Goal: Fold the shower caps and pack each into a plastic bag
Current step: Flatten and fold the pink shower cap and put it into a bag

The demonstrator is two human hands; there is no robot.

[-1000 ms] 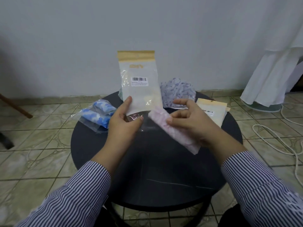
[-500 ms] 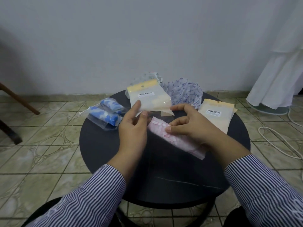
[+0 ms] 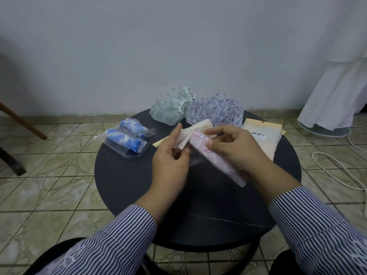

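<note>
Over the round black table (image 3: 127,175) my right hand (image 3: 234,149) grips a folded pink shower cap (image 3: 216,163), a long narrow roll pointing up-left. My left hand (image 3: 170,157) pinches the mouth of a clear plastic bag (image 3: 190,133) with a tan header, right at the roll's upper end. Two blue shower caps (image 3: 129,139) lie packed in clear bags at the table's left. A green-patterned cap (image 3: 172,108) and a purple-patterned cap (image 3: 216,110) sit unfolded at the back.
A stack of plastic bags with tan headers (image 3: 260,133) lies at the table's right. White fabric (image 3: 335,92) hangs at the far right above a white cable (image 3: 337,165) on the tiled floor. A brown wooden leg (image 3: 21,122) stands at left.
The bag has come down from upright to lying low and tilted at my fingers. The pink roll's tip has moved up to the bag's mouth. The view has tilted, showing the green cap.
</note>
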